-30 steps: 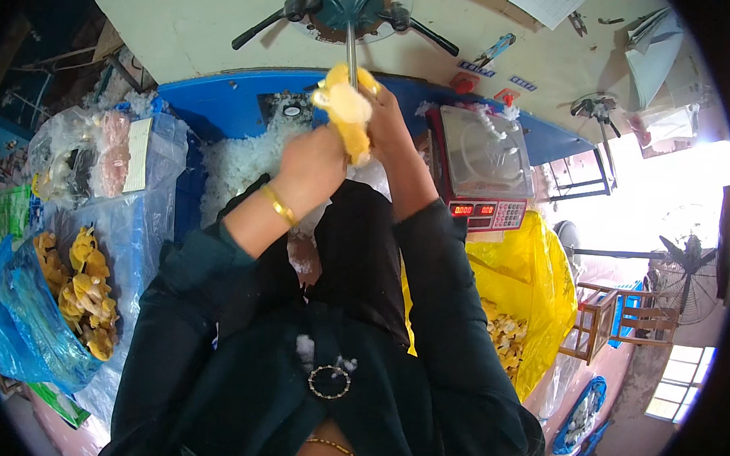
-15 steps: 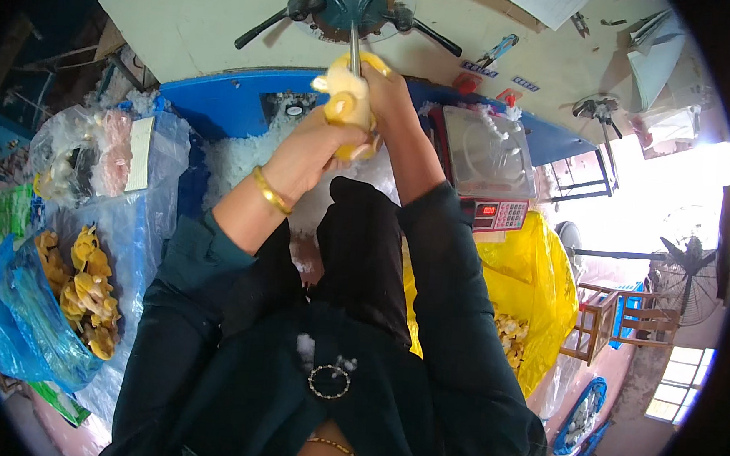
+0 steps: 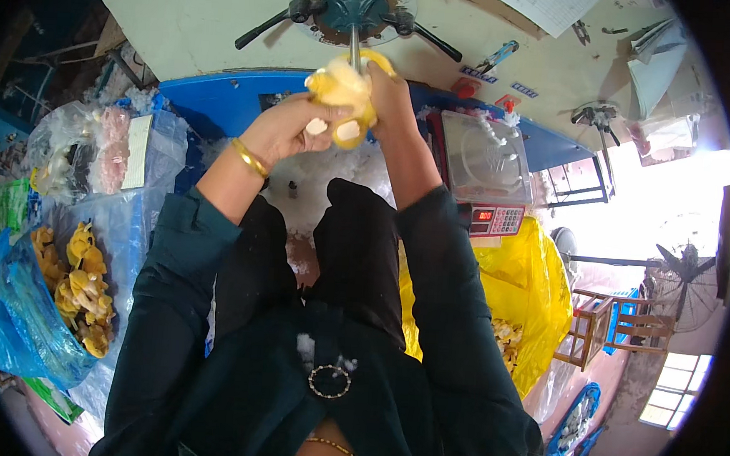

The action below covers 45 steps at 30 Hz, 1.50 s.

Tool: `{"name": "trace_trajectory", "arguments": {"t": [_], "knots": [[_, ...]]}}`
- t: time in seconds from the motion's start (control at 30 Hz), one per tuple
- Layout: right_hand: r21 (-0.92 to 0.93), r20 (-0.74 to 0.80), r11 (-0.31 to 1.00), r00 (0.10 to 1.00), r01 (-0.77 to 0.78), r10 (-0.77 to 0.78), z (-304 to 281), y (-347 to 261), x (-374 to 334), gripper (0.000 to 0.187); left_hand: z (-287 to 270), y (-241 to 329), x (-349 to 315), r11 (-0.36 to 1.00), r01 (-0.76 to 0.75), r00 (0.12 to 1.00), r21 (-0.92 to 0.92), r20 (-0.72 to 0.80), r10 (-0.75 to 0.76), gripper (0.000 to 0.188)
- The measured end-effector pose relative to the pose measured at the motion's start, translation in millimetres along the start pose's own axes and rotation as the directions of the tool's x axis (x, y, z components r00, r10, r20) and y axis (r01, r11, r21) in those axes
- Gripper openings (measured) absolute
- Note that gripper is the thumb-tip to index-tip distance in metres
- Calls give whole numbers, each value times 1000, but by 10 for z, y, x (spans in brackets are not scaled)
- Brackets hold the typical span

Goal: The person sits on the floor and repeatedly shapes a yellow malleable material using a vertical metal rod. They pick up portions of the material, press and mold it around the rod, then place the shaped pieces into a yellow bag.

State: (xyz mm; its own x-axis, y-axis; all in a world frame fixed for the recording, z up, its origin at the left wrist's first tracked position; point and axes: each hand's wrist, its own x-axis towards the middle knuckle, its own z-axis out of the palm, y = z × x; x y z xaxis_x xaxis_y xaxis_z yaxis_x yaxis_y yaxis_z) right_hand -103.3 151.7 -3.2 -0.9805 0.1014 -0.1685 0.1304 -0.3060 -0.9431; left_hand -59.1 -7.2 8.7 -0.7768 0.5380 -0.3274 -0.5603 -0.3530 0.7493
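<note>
The toy point(image 3: 355, 110) sits at the lower end of the metal tube point(image 3: 354, 48), in front of the blue panel point(image 3: 230, 103) and above the loose white fluff point(image 3: 327, 171). It is soft and plush-like, mostly bright yellow, with a pale cream area on its upper middle. Two pale oval patches show low down, one near the fingers and one further right, each framed by yellow. A curved yellow part loops up at the top right, beside the tube; the surface looks rounded, its finer features too blurred to tell. The left hand point(image 3: 283, 129) is closed around its left side, fingers bent over it; the right hand point(image 3: 391, 102) is curled around its right side, close to the tube.
</note>
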Motion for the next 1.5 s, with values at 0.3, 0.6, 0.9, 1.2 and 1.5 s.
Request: {"name": "trace_trajectory", "arguments": {"t": [0.3, 0.6, 0.9, 1.2, 1.5], "knots": [[37, -163, 992, 980, 120, -112, 163, 46, -255, 25, -248, 93, 209, 954, -180, 984, 241, 56, 172, 35], [69, -85, 996, 995, 50, -44, -2, 43, -685, 25, -162, -288, -193, 968, -142, 988, 206, 81, 128, 38], [-450, 659, 780, 751, 435, -39, -251, -240, 54, 31, 553, -262, 7, 932, 14, 998, -363, -52, -36, 38], [-64, 155, 986, 974, -156, 164, -86, -177, -396, 35, 210, -305, -148, 955, 125, 991, -271, 70, -110, 43], [-535, 465, 753, 878, 383, -116, -167, -82, -286, 33, 250, -186, -234, 978, 29, 989, -208, 149, 2, 48]]}}
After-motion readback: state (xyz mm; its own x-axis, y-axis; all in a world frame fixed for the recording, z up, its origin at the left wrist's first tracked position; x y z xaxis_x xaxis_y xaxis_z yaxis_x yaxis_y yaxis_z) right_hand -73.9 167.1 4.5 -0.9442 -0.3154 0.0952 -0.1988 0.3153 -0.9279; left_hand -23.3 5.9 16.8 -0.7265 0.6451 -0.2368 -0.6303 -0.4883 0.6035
